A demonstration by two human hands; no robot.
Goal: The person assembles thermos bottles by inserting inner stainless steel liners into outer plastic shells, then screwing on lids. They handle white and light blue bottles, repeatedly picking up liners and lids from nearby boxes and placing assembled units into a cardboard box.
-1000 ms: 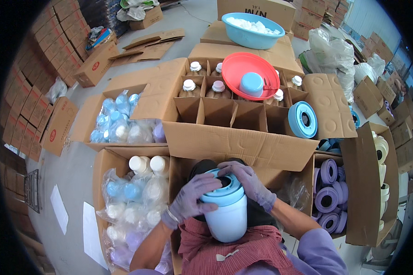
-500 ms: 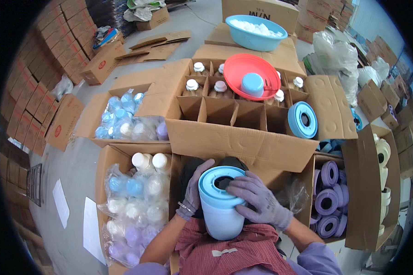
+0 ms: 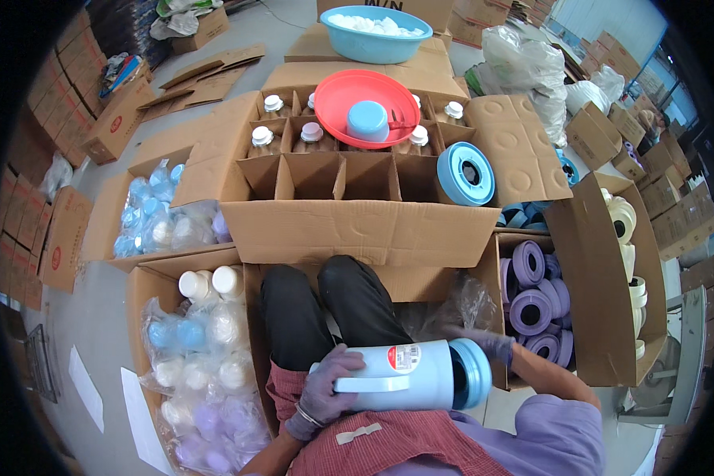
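Observation:
A light blue jug lies sideways across my lap, its handle toward me and a red and white label on its side. My left hand, gloved in grey-purple, is closed around its left end by the handle. At the right end a blue ring-shaped collar sits tilted, with a dark gap between it and the body. My right hand is at the collar's upper edge, its fingers smeared by motion and partly hidden. Ahead stands a divided carton holding several white-capped bottles, with another blue collar at its right.
A red basin with a blue cup rests on the carton; a blue basin of white pieces stands behind. Left, an open box holds bagged white, blue and purple caps. Right, purple rings fill another box beside cream rings.
The jug has gone from upright to lying sideways, its collar end now pointing right. My left hand has moved to its other end, and my right hand has shifted right. The view has shifted too.

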